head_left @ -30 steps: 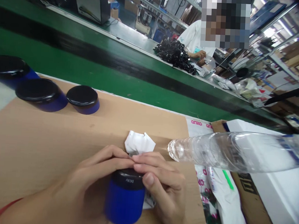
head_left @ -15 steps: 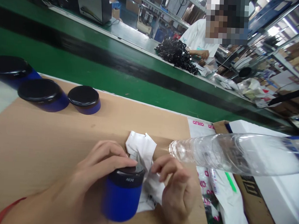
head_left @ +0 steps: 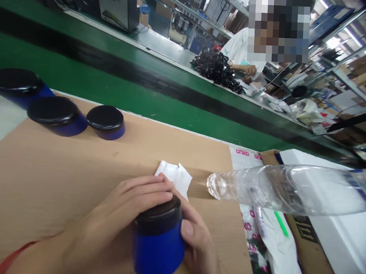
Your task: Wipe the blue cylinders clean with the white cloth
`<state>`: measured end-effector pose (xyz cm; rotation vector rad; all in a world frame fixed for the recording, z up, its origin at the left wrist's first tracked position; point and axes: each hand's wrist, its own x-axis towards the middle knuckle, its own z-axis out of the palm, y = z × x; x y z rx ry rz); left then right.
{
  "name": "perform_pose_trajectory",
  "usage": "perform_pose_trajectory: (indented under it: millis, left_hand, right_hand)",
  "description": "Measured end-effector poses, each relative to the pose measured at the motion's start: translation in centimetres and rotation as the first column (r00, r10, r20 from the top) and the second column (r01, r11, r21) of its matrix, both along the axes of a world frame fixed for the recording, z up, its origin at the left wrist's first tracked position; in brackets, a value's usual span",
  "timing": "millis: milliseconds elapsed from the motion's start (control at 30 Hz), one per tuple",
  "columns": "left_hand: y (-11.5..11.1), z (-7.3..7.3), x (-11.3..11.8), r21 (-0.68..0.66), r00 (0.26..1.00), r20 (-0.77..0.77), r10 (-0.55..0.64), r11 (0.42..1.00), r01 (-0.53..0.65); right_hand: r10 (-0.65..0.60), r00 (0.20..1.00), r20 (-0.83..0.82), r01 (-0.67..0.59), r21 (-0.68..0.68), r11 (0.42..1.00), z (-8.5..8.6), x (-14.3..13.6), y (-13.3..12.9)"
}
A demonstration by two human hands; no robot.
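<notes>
A blue cylindrical device (head_left: 160, 251) with a glossy black top stands upright on the cardboard in front of me. My left hand (head_left: 131, 203) lies over the top and left side of it, fingers together; its thumb is hidden. From the right, my right hand (head_left: 198, 238) wraps round the device, thumb against the blue wall and fingers behind. Just beyond my fingers lies a white cloth (head_left: 177, 176), its near part covered by the hands and device.
Several similar devices (head_left: 107, 121) stand at the far left of the cardboard sheet (head_left: 62, 180). A clear plastic bottle (head_left: 268, 187) lies on its side at right, by a white box (head_left: 345, 241). Across the green conveyor (head_left: 172, 108), a person works beside black cables (head_left: 216, 67).
My right hand has left the white cloth and moved onto the device. My left hand has spread further over its top. The device is turned, so the DC5V marking no longer shows.
</notes>
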<state>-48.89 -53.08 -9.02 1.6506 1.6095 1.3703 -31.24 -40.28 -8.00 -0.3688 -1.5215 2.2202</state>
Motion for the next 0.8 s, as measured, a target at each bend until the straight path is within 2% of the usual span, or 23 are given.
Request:
perform_pose_trajectory:
  millis: [67,100,133,167,200,267,333,367,433,500,533,567,600,633,700,767,800]
  left_hand:
    - [-0.1,-0.2,-0.2,-0.014,0.999,0.02,0.032,0.999,-0.031]
    - [-0.1,-0.2,-0.3,-0.021,0.999,0.008,0.04,0.999,-0.04]
    - [-0.1,-0.1,-0.5,-0.012,0.998,-0.002,0.056,0.998,-0.056]
    - [0.1,0.0,-0.7,-0.001,0.998,-0.009,0.065,0.998,-0.065]
    - [0.3,0.2,-0.8,0.015,0.997,-0.011,0.072,0.997,-0.072]
    - [0.7,0.7,-1.1,0.047,0.996,-0.018,0.091,0.995,-0.09]
    - [1.1,1.0,-1.2,0.048,0.995,0.002,0.1,0.994,-0.1]
    - [1.3,1.2,-1.2,0.038,0.995,0.04,0.09,0.995,-0.091]
    - [1.4,1.4,-1.1,-0.006,0.984,0.169,0.051,0.999,-0.051]
    - [1.6,1.5,-1.0,-0.06,0.964,0.265,0.018,0.998,-0.002]
    - [1.6,1.5,-0.9,-0.062,0.963,0.27,0.027,0.998,-0.01]
    - [1.6,1.4,-0.9,-0.043,0.968,0.246,0.052,0.998,-0.043]
    - [1.6,1.4,-0.9,-0.019,0.977,0.199,0.081,0.997,-0.079]
    - [1.5,1.3,-0.9,-0.001,0.985,0.137,0.105,0.994,-0.106]
    - [1.3,1.3,-1.0,0.013,0.991,0.0,0.133,0.991,-0.133]
    - [1.1,1.4,-1.2,-0.008,0.987,-0.093,0.13,0.991,-0.131]
    - [1.0,1.5,-1.3,-0.017,0.986,-0.113,0.125,0.992,-0.127]
  right_hand:
    - [-0.031,0.995,0.095,0.023,0.086,0.996,-0.8,0.3,-0.3]
    - [-0.064,0.991,0.115,0.042,0.18,0.983,-1.2,0.4,-0.4]
    - [-0.111,0.988,0.109,0.073,0.301,0.951,-1.5,0.4,-0.4]
    - [-0.166,0.982,0.085,0.113,0.439,0.892,-1.7,0.4,-0.4]
    - [-0.213,0.976,0.053,0.143,0.583,0.8,-1.7,0.3,-0.3]
    - [-0.271,0.962,-0.019,0.167,0.827,0.536,-1.1,-0.1,0.1]
    - [-0.285,0.955,-0.086,0.168,0.946,0.278,0.1,-0.6,0.5]
    - [-0.273,0.953,-0.131,0.184,0.966,0.18,0.8,-0.8,0.5]
    - [-0.288,0.932,-0.222,0.242,0.97,0.036,1.7,-0.9,0.4]
    - [-0.309,0.917,-0.254,0.25,0.967,-0.052,2.0,-0.7,0.0]
    - [-0.314,0.913,-0.26,0.253,0.965,-0.063,1.9,-0.5,-0.1]
    - [-0.313,0.908,-0.279,0.278,0.959,-0.048,1.7,-0.3,-0.2]
    - [-0.332,0.891,-0.31,0.332,0.943,0.009,1.4,-0.2,-0.2]
    - [-0.368,0.86,-0.353,0.418,0.902,0.111,1.2,-0.2,-0.2]
    - [-0.466,0.795,-0.388,0.571,0.739,0.359,1.0,-0.3,0.1]
    - [-0.496,0.8,-0.337,0.593,0.564,0.574,1.4,-0.7,0.5]
    - [-0.481,0.823,-0.302,0.566,0.512,0.646,1.6,-0.9,0.6]
